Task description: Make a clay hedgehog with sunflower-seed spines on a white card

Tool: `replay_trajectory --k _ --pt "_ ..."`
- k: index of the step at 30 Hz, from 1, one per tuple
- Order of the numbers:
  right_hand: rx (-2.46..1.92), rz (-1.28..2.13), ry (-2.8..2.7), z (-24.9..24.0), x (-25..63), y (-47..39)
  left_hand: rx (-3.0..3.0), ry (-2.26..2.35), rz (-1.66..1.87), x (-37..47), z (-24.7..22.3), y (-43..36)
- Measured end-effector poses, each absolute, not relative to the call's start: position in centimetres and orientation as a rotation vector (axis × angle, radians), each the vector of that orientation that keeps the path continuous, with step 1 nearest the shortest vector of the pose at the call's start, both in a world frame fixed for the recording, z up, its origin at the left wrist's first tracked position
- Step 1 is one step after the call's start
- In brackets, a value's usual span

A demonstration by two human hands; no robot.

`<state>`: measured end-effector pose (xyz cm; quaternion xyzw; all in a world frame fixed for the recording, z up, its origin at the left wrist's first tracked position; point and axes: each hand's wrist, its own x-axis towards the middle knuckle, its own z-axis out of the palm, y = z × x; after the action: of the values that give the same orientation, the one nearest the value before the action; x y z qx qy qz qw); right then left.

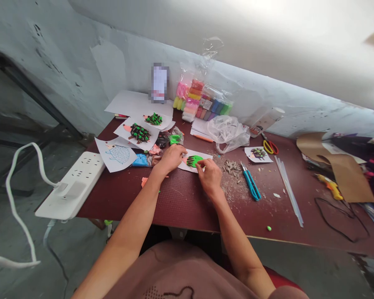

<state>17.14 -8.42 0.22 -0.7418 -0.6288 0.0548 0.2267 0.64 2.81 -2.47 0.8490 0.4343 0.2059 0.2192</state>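
Observation:
A small white card lies on the dark red table, bearing a green clay hedgehog body with dark seeds set in its left part. My left hand rests at the card's left edge, fingers bent together; whether anything is between them is hidden. At the right side of the green clay, my right hand pinches with thumb and forefinger; what it holds is too small to make out. To its right lies a pile of striped seeds.
Finished hedgehog cards lie at the back left, near a white power strip. Right of the seeds are a teal cutter, scissors, clear glue sticks and a yellow glue gun. Clay packs stand by the wall.

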Motion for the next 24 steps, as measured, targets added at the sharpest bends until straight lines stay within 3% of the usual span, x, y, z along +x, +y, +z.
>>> replay_trajectory --k 9,24 --pt "-2.555 0.023 -1.401 2.1 25.6 -8.1 2.343 1.203 0.584 0.6 -2.4 2.8" --pt "-2.662 0.146 -1.371 2.3 26.9 -6.9 2.432 1.186 0.479 0.7 -2.3 3.2"
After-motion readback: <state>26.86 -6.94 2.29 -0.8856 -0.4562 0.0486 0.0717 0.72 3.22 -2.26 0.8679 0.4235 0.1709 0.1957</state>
